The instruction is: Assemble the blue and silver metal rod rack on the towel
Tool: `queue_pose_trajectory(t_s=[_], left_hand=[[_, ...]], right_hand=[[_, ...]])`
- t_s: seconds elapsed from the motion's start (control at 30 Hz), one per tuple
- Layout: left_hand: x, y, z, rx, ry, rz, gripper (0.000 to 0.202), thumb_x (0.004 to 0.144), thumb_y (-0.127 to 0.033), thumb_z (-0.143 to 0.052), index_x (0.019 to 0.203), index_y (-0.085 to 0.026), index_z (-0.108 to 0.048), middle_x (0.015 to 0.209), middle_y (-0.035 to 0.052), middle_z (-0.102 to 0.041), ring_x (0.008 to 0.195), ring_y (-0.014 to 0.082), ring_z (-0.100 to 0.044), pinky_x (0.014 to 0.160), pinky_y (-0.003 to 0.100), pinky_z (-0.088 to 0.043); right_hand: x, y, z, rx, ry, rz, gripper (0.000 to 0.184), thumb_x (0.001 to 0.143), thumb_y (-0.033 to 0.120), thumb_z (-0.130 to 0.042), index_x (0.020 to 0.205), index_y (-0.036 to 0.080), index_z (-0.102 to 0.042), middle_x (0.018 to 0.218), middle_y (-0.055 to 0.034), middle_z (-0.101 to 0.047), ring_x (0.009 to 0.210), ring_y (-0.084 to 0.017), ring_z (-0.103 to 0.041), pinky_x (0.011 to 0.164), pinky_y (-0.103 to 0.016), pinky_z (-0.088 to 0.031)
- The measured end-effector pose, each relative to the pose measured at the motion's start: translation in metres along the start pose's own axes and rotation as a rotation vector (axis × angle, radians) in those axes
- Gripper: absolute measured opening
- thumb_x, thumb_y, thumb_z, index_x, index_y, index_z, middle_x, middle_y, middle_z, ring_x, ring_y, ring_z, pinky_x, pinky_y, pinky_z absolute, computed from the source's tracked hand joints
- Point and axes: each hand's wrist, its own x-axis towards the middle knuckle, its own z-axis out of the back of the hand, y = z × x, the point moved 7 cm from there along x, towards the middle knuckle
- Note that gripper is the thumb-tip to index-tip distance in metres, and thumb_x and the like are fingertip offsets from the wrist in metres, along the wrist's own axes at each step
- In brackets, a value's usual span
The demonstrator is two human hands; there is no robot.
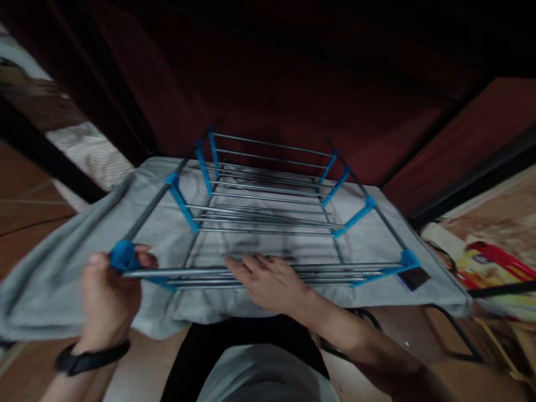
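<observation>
A rack of grey metal rods and blue plastic brackets (181, 202) lies on the grey cloth (104, 223). At its near left corner, my left hand (111, 290) is closed around the blue corner bracket (124, 255), with the thumb on the outer side and fingertips showing beyond it. My right hand (272, 282) is closed over the near metal rods (335, 268), at about the middle of the rack's front side. Its palm faces down, and the undersides of its fingers are hidden. A black band (92, 358) circles my left wrist.
Dark red panels (285, 84) stand behind the cloth-covered surface. A dark flat object (412, 278) lies by the rack's near right corner. Red and yellow packaging (494, 265) is farther right. Black metal tubing (456, 335) shows below the surface, and striped fabric (90, 159) hangs at the left.
</observation>
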Motion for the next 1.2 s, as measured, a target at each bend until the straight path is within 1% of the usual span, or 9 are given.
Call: queue_pose_trajectory(t_s=[0.07, 0.13, 0.23, 0.37, 0.5, 0.8, 0.93, 1.07, 1.2], left_hand=[[0.001, 0.007, 0.011, -0.117, 0.008, 0.039, 0.050, 0.073, -0.067, -0.062, 0.073, -0.018, -0.058, 0.060, 0.0014, -0.058, 0.056, 0.0159, -0.053, 0.052, 0.028, -0.047], [0.003, 0.013, 0.015, -0.159, 0.047, 0.037, 0.050, 0.077, -0.067, -0.060, 0.076, -0.016, -0.063, 0.061, 0.0030, -0.059, 0.057, 0.0161, -0.055, 0.053, 0.028, -0.047], [0.006, 0.019, 0.019, -0.170, 0.052, 0.008, 0.050, 0.083, -0.064, -0.057, 0.077, -0.015, -0.065, 0.066, 0.0050, -0.062, 0.060, 0.0154, -0.057, 0.056, 0.026, -0.049], [0.006, 0.023, 0.024, -0.165, 0.018, -0.001, 0.051, 0.082, -0.066, -0.057, 0.074, -0.016, -0.063, 0.073, 0.0061, -0.065, 0.061, 0.0160, -0.060, 0.054, 0.025, -0.049], [0.005, 0.023, 0.023, -0.132, 0.029, 0.005, 0.058, 0.082, -0.070, -0.053, 0.077, -0.014, -0.066, 0.070, 0.0065, -0.064, 0.058, 0.0174, -0.061, 0.050, 0.026, -0.046], [0.001, 0.019, 0.018, -0.147, 0.037, 0.009, 0.062, 0.081, -0.073, -0.054, 0.085, -0.012, -0.068, 0.071, 0.0056, -0.063, 0.059, 0.0158, -0.060, 0.053, 0.025, -0.046], [0.001, 0.019, 0.020, -0.133, 0.021, -0.006, 0.062, 0.081, -0.073, -0.054, 0.083, -0.013, -0.067, 0.071, 0.0059, -0.063, 0.059, 0.0162, -0.060, 0.053, 0.026, -0.047], [0.001, 0.019, 0.019, -0.124, 0.007, -0.023, 0.059, 0.083, -0.071, -0.053, 0.081, -0.014, -0.066, 0.071, 0.0061, -0.064, 0.059, 0.0165, -0.060, 0.053, 0.026, -0.047], [0.002, 0.020, 0.020, -0.108, 0.015, 0.002, 0.058, 0.081, -0.072, -0.053, 0.079, -0.015, -0.065, 0.073, 0.0066, -0.065, 0.058, 0.0166, -0.059, 0.053, 0.028, -0.048]], right_hand=[[0.001, -0.001, -0.003, -0.018, 0.021, -0.029, 0.048, 0.095, 0.016, -0.046, 0.143, 0.021, -0.041, 0.109, -0.0066, -0.065, 0.091, -0.018, -0.063, 0.071, -0.031, -0.051], [0.002, -0.002, -0.004, -0.033, 0.038, -0.046, 0.050, 0.095, 0.015, -0.046, 0.144, 0.022, -0.041, 0.108, -0.0064, -0.066, 0.092, -0.019, -0.063, 0.072, -0.031, -0.050], [0.002, -0.001, -0.002, -0.043, 0.068, -0.040, 0.051, 0.095, 0.013, -0.045, 0.145, 0.023, -0.042, 0.107, -0.0060, -0.066, 0.091, -0.019, -0.063, 0.073, -0.031, -0.048], [0.004, -0.002, 0.001, -0.057, 0.071, -0.050, 0.050, 0.097, 0.014, -0.043, 0.146, 0.022, -0.041, 0.108, -0.0060, -0.066, 0.091, -0.018, -0.063, 0.074, -0.031, -0.047], [0.006, -0.005, -0.003, -0.067, 0.072, -0.048, 0.047, 0.099, 0.017, -0.041, 0.146, 0.023, -0.041, 0.105, -0.0049, -0.066, 0.090, -0.018, -0.063, 0.071, -0.032, -0.045], [0.006, -0.005, -0.004, -0.045, 0.083, -0.049, 0.049, 0.099, 0.017, -0.042, 0.148, 0.025, -0.039, 0.107, -0.0040, -0.066, 0.092, -0.017, -0.063, 0.074, -0.032, -0.045], [0.007, -0.005, -0.004, -0.038, 0.088, -0.064, 0.048, 0.100, 0.017, -0.041, 0.147, 0.024, -0.040, 0.108, -0.0054, -0.066, 0.094, -0.018, -0.063, 0.073, -0.031, -0.045], [0.009, -0.004, -0.010, 0.002, 0.103, -0.046, 0.047, 0.099, 0.016, -0.041, 0.146, 0.023, -0.041, 0.110, -0.0063, -0.067, 0.095, -0.018, -0.063, 0.073, -0.031, -0.046], [0.009, -0.006, -0.011, -0.006, 0.089, -0.055, 0.047, 0.099, 0.016, -0.041, 0.145, 0.022, -0.042, 0.111, -0.0077, -0.067, 0.092, -0.019, -0.064, 0.073, -0.032, -0.047]])
